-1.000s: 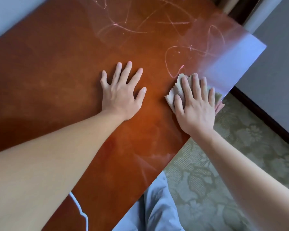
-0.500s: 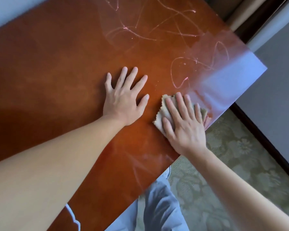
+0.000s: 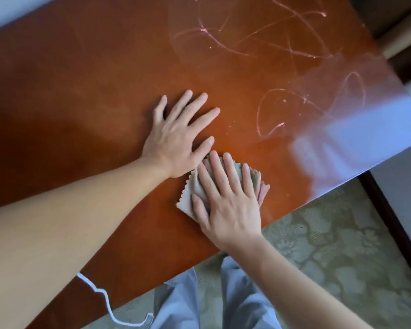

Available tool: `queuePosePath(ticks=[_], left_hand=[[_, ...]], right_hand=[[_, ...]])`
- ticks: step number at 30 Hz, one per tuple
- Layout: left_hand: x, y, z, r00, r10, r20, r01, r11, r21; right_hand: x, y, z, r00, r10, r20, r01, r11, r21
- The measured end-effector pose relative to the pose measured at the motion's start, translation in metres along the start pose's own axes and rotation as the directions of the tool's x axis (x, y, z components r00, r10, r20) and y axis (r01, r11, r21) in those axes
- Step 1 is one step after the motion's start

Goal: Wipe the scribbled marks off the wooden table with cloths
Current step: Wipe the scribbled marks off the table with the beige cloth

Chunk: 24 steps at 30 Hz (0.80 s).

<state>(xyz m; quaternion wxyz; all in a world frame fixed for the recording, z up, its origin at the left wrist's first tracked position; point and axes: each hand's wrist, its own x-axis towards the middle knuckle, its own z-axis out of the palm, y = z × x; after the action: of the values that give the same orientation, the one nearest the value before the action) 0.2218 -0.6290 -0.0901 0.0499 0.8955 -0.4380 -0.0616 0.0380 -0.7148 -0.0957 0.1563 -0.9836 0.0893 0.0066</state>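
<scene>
Two hands flat: right hand [image 3: 228, 205] presses cloth [image 3: 188, 198].

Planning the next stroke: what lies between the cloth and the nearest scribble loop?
Head view: only bare wood of the table separates the cloth from the scribble loop.

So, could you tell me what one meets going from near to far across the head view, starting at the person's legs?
Grey trousers → right hand pressing the cloth → left hand flat on the table → pink scribbles.

Left hand [image 3: 176, 141] blocks cloth [image 3: 190, 195] leftward; table [image 3: 81, 91] beyond bare.
</scene>
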Motion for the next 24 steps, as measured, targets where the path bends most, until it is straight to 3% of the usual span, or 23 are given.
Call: queuePosePath(ticks=[6,10,12,15,18,20,24], left_hand=[[0.002,0.002,-0.004,0.997,-0.042,0.062,0.038,0.998,0.054],[0.002,0.001,-0.004,0.996,-0.045,0.079,0.040,0.997,0.065],[0.003,0.002,-0.005,0.996,-0.044,0.080,0.039,0.997,0.063],[0.003,0.002,-0.006,0.995,-0.051,0.081,0.046,0.997,0.060],[0.002,0.003,-0.008,0.995,-0.053,0.078,0.049,0.997,0.053],[0.003,0.003,-0.007,0.996,-0.048,0.071,0.044,0.998,0.046],[0.002,0.002,-0.005,0.998,-0.041,0.038,0.040,0.999,0.033]], right_hand=[[0.026,0.106,-0.037,0.996,0.086,0.001,-0.086,0.994,-0.072],[0.029,0.087,-0.031,0.972,0.234,-0.027,-0.235,0.970,-0.057],[0.010,0.057,-0.021,0.985,0.173,-0.013,-0.173,0.984,-0.033],[-0.025,0.021,-0.008,0.998,-0.039,0.044,0.039,0.999,0.003],[-0.021,0.033,-0.008,0.993,-0.114,0.042,0.114,0.993,0.019],[0.001,0.057,-0.015,0.997,-0.078,0.021,0.078,0.997,-0.012],[0.062,0.099,-0.031,0.989,0.144,-0.026,-0.145,0.987,-0.066]])
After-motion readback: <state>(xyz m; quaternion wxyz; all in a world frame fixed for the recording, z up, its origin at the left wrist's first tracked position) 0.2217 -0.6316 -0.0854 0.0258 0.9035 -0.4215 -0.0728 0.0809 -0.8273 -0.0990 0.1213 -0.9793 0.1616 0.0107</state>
